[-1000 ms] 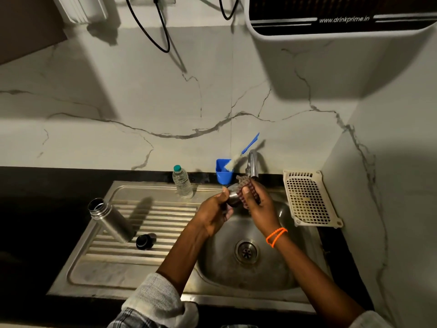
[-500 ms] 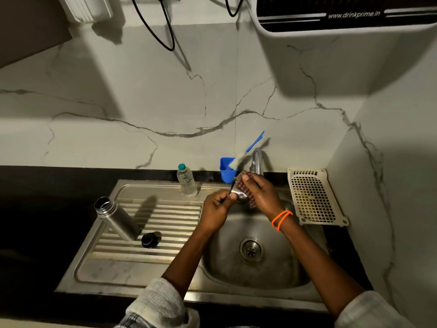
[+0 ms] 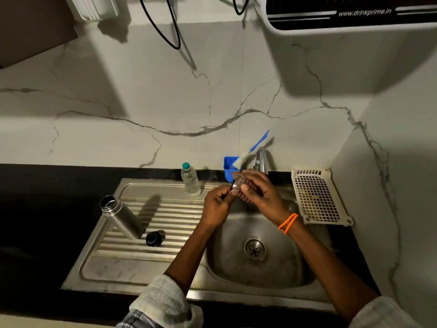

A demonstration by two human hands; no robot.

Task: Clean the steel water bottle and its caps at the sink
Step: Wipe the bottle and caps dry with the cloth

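While a small steel cap is pinched in the left hand and scrubbed over the sink basin with a reddish scrub pad clutched in the right hand, the uncapped cylindrical steel water bottle and round black cap — seemingly not yet washed — are left on the ribbed drainboard.

The steel drainboard carries the open steel bottle, black cap and plastic bottle.

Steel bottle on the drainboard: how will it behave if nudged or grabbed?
The bottle stands upright and uncapped on the ridged drainboard, so it is probably tippy. Once over, its round body would likely roll. Smooth steel, possibly wet: may be slippery.
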